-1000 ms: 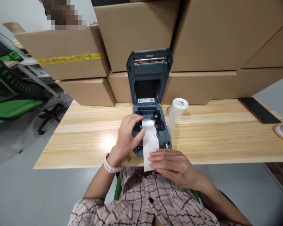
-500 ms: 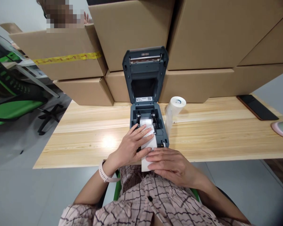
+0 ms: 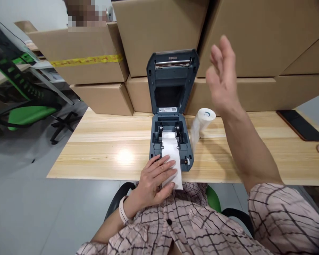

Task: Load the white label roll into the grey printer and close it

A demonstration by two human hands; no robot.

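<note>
Head view: left hand [image 3: 154, 181] lies on paper strip [image 3: 171, 150] while right hand [image 3: 224, 83] is up

Cardboard boxes [image 3: 159, 33] are stacked along the far side of the wooden counter [image 3: 101, 156], one banded with yellow tape [image 3: 87, 60]. Beyond that box, at upper left, part of another person [image 3: 81, 12] shows. A green and black chair [image 3: 32, 113] is on the floor at far left.

Near the counter's front edge sits a dark grey printer [image 3: 185, 148], its lid [image 3: 171, 78] standing open before the boxes. The right hand is well above the counter, to the printer's right, blurred; its fingers point upward, some apart, with nothing seen in them. The left hand rests palm down over the strip at the printer's front, fingers slightly apart and the thumb spread away, pressing rather than gripping.

A dark phone [image 3: 301, 124] lies flat at the right. The white strip runs from a small roll [image 3: 169, 135] between two black holders [image 3: 177, 128] inside the printer, forward past its front and over the counter's edge. Just beside the printer, a larger paper roll [image 3: 206, 115] stands upright, its loose length trailing along the printer's side. A pale wristband [image 3: 123, 210] circles the left wrist.
</note>
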